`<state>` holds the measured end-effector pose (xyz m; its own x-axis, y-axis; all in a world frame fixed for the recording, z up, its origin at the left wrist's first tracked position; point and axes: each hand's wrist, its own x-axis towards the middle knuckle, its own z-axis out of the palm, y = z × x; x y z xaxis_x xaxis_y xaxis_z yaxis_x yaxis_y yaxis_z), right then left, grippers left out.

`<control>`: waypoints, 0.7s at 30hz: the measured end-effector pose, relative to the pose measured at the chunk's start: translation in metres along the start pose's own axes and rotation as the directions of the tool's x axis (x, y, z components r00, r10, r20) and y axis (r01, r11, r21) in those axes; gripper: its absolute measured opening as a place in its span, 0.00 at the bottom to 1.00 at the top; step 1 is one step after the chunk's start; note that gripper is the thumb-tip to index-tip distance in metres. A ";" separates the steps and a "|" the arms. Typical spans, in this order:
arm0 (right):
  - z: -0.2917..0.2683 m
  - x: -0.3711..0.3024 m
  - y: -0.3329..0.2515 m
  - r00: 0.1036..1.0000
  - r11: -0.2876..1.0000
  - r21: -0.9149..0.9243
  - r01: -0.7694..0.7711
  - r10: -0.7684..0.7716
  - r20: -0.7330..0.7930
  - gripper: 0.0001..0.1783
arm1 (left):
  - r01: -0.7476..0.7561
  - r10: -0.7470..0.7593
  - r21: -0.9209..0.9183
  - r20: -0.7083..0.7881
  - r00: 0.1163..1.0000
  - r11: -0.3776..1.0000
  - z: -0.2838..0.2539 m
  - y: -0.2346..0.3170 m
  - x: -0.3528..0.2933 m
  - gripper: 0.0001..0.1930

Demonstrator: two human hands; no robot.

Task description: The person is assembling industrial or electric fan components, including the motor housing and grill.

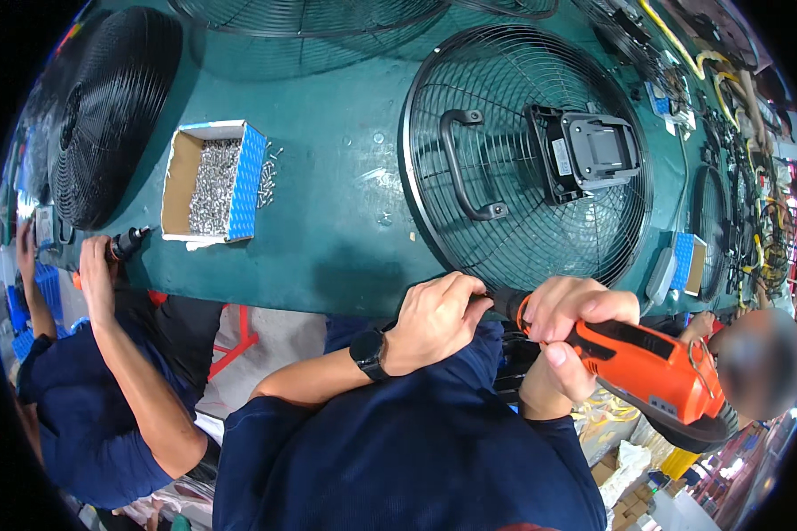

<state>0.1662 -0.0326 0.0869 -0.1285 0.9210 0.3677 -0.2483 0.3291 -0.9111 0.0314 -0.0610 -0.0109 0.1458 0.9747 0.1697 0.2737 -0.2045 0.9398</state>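
Note:
An orange and black cordless drill (642, 361) lies in my right hand (568, 332), its nose pointing left. The fingers of my left hand (436, 320) are pinched together at the tip of the drill. What they hold there is too small and covered to make out. A dark watch (367, 354) is on my left wrist. Just beyond both hands, a round black wire fan grille (522, 243) lies on the green table (345, 234). It carries a curved black handle (452, 168) and a black plastic box-like mount (600, 149).
An open blue and white carton (244, 190) of screws stands to the left, with loose screws (267, 181) beside it. Another fan grille (106, 115) rests at the far left. A co-worker's hand (97, 270) there holds a driver (128, 243). Another person sits at right.

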 end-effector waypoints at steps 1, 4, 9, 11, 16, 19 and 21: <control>-0.002 0.000 0.000 0.999 1.000 -0.012 0.026 -0.026 0.021 0.22 | 0.010 -0.010 -0.005 -0.005 1.000 1.000 0.000 -0.001 0.001 0.11; -0.009 0.004 0.001 0.989 0.996 -0.042 0.073 -0.067 0.133 0.23 | 0.011 -0.012 -0.036 -0.018 1.000 0.999 -0.001 -0.005 0.000 0.11; -0.013 0.012 0.004 0.944 0.992 -0.038 0.119 -0.101 0.314 0.26 | -0.004 0.005 -0.068 0.003 1.000 0.998 -0.005 -0.009 -0.002 0.12; -0.014 0.014 0.005 0.943 0.994 0.001 0.110 -0.104 0.316 0.25 | 0.002 -0.001 -0.064 0.006 1.000 0.998 -0.004 -0.010 -0.001 0.12; -0.013 0.019 0.006 0.913 0.995 0.034 0.090 -0.097 0.397 0.25 | 0.005 -0.004 -0.054 0.024 1.000 0.999 -0.003 -0.010 -0.003 0.13; -0.014 0.014 0.008 0.927 0.995 0.025 0.093 -0.096 0.364 0.24 | 0.001 -0.001 -0.030 -0.014 1.000 1.000 0.000 -0.012 -0.005 0.13; -0.017 0.007 0.011 0.946 0.989 0.021 0.147 -0.147 0.289 0.24 | 0.001 -0.002 -0.038 -0.011 1.000 0.999 -0.001 -0.011 -0.003 0.13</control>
<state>0.1795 -0.0194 0.0762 -0.3629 0.7627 0.5354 -0.2848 0.4563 -0.8430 0.0274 -0.0615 -0.0217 0.1350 0.9759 0.1715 0.2373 -0.1999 0.9506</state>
